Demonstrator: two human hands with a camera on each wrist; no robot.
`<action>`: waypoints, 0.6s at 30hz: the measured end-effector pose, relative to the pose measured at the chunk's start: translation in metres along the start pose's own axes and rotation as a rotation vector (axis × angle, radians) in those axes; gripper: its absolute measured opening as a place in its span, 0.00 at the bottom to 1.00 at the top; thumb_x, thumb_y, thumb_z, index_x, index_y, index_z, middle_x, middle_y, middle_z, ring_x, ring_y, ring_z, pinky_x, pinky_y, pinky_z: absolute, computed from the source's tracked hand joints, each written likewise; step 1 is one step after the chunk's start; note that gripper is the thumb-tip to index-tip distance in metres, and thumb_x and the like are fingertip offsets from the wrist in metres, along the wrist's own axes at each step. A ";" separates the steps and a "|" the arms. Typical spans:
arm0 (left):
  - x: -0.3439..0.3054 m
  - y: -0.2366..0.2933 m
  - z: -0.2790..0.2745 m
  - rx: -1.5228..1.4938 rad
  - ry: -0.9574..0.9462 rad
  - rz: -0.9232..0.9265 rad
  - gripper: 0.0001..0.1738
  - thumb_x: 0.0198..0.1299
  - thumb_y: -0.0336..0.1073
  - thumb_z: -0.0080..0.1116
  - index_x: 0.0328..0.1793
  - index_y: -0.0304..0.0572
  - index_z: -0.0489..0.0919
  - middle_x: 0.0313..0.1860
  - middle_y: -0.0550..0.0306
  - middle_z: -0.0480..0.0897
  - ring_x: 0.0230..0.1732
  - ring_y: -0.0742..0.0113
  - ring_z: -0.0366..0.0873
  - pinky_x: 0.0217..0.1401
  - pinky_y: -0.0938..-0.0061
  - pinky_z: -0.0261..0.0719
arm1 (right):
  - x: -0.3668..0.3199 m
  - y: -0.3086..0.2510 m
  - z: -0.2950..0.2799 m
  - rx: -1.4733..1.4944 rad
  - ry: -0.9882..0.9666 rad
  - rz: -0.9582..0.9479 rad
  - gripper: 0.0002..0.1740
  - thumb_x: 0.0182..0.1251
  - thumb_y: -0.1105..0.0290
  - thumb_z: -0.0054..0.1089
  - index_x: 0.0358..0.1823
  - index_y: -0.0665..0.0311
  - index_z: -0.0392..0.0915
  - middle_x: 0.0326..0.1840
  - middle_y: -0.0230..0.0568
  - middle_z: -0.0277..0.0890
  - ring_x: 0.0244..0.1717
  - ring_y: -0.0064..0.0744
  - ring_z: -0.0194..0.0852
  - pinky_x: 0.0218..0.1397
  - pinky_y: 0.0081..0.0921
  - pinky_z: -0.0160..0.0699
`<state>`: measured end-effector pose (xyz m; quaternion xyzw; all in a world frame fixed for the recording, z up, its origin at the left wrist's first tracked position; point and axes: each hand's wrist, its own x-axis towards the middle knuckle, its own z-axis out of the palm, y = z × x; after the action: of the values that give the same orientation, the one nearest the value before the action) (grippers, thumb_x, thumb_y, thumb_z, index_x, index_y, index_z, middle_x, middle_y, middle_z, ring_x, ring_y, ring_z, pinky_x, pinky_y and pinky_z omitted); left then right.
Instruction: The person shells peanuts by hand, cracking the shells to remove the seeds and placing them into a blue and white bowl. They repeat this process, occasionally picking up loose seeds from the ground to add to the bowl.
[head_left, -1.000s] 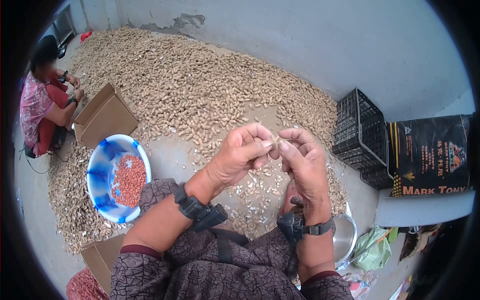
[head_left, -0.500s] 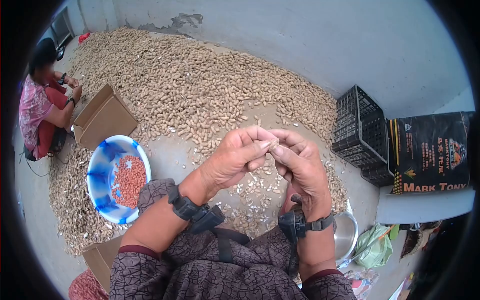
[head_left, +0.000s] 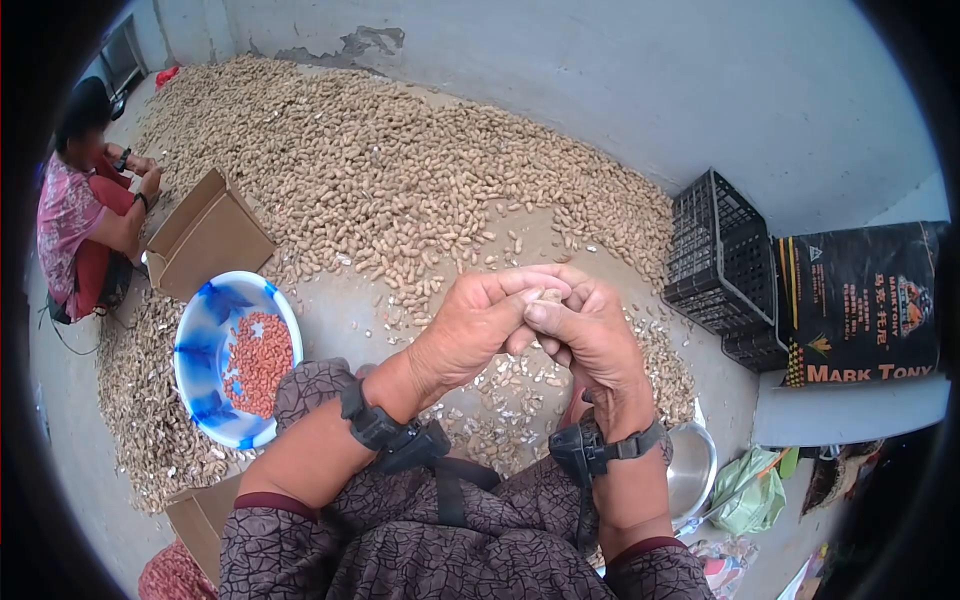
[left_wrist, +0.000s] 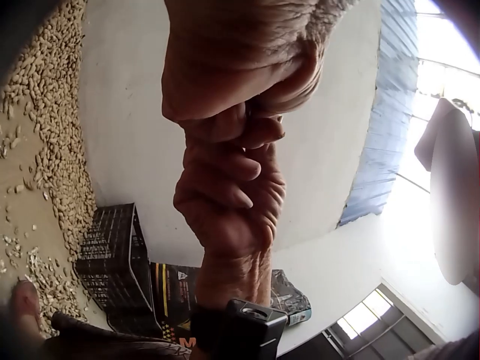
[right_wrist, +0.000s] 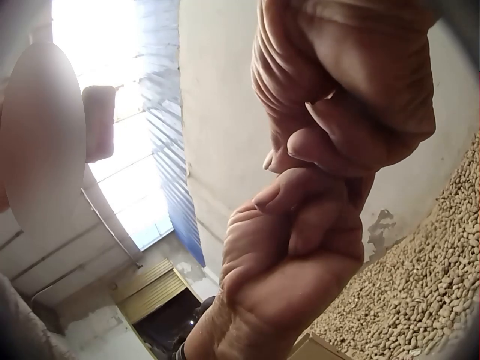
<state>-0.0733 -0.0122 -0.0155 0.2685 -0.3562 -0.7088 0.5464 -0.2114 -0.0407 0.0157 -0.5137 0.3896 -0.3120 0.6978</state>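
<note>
Both hands meet fingertip to fingertip in front of the lap in the head view. Between thumbs and forefingers they pinch a peanut, of which only a small pale piece of shell shows. The left hand comes from the left with its thumb along the shell. From the other side, the right hand presses its thumb against the peanut, its other fingers curled beneath. In both wrist views the fingers hide the peanut. Left of the knees, a blue-and-white basin holds shelled red peanuts.
A big heap of unshelled peanuts spreads along the wall. Broken shells litter the floor below the hands. Black crates and a black sack stand right; a metal bowl is nearer. Another person squats by a cardboard box.
The hands have drawn closer together around the peanut, the right hand shifting slightly left and its thumb rolling over the shell. The basin and heap stay put.
</note>
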 end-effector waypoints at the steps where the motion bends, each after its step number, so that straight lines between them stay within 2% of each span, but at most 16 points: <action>1: 0.000 0.001 0.001 0.027 0.002 0.003 0.16 0.60 0.26 0.40 0.53 0.29 0.71 0.31 0.61 0.77 0.20 0.84 0.66 0.22 0.91 0.64 | 0.000 -0.001 0.000 0.023 -0.025 -0.005 0.20 0.54 0.70 0.61 0.47 0.71 0.71 0.23 0.27 0.72 0.17 0.10 0.63 0.14 0.05 0.54; 6: -0.005 0.009 0.001 0.042 -0.013 -0.016 0.17 0.59 0.26 0.39 0.54 0.29 0.71 0.28 0.60 0.77 0.16 0.85 0.64 0.18 0.92 0.62 | -0.002 -0.004 0.001 0.112 -0.098 -0.015 0.17 0.57 0.71 0.57 0.46 0.73 0.73 0.23 0.28 0.72 0.16 0.09 0.63 0.12 0.05 0.51; 8: -0.008 0.015 0.002 0.061 -0.043 -0.032 0.19 0.57 0.26 0.41 0.55 0.28 0.69 0.28 0.59 0.78 0.10 0.87 0.60 0.13 0.92 0.56 | -0.004 -0.003 0.000 0.137 -0.085 -0.024 0.15 0.58 0.71 0.55 0.45 0.73 0.74 0.21 0.29 0.71 0.14 0.09 0.63 0.11 0.06 0.49; 9: -0.009 0.018 0.003 0.061 -0.045 -0.034 0.19 0.57 0.26 0.41 0.55 0.28 0.69 0.28 0.59 0.78 0.10 0.87 0.60 0.13 0.92 0.56 | -0.004 -0.003 0.000 0.138 -0.082 -0.024 0.15 0.58 0.71 0.55 0.45 0.73 0.74 0.21 0.29 0.71 0.14 0.09 0.63 0.11 0.06 0.49; 11: -0.012 0.023 0.005 0.112 -0.073 -0.028 0.20 0.56 0.27 0.40 0.55 0.26 0.69 0.17 0.63 0.74 0.07 0.86 0.56 0.10 0.91 0.51 | -0.005 -0.002 0.001 0.115 -0.081 -0.040 0.16 0.59 0.70 0.55 0.45 0.72 0.73 0.20 0.28 0.70 0.13 0.09 0.62 0.10 0.06 0.49; 12: -0.013 0.023 0.005 0.113 -0.074 -0.029 0.20 0.56 0.27 0.40 0.55 0.26 0.69 0.17 0.63 0.74 0.07 0.86 0.56 0.10 0.91 0.51 | -0.005 -0.002 0.003 0.116 -0.079 -0.040 0.16 0.59 0.70 0.55 0.45 0.72 0.73 0.20 0.28 0.70 0.13 0.09 0.62 0.10 0.06 0.49; 14: -0.014 0.021 0.003 0.078 -0.073 -0.007 0.20 0.56 0.28 0.40 0.55 0.26 0.69 0.11 0.66 0.70 0.06 0.86 0.55 0.09 0.91 0.49 | -0.006 -0.003 0.006 0.076 -0.028 -0.074 0.15 0.59 0.69 0.55 0.44 0.72 0.74 0.20 0.28 0.70 0.12 0.10 0.62 0.10 0.06 0.49; 18: -0.008 0.015 -0.003 -0.030 -0.098 -0.015 0.21 0.58 0.31 0.41 0.56 0.25 0.67 0.12 0.65 0.71 0.06 0.86 0.55 0.09 0.90 0.49 | -0.001 -0.003 0.001 0.055 -0.038 -0.048 0.15 0.58 0.68 0.56 0.43 0.71 0.75 0.21 0.28 0.71 0.14 0.09 0.62 0.12 0.06 0.52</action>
<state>-0.0603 -0.0072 -0.0053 0.2278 -0.3698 -0.7306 0.5269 -0.2114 -0.0404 0.0193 -0.5093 0.3552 -0.3293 0.7114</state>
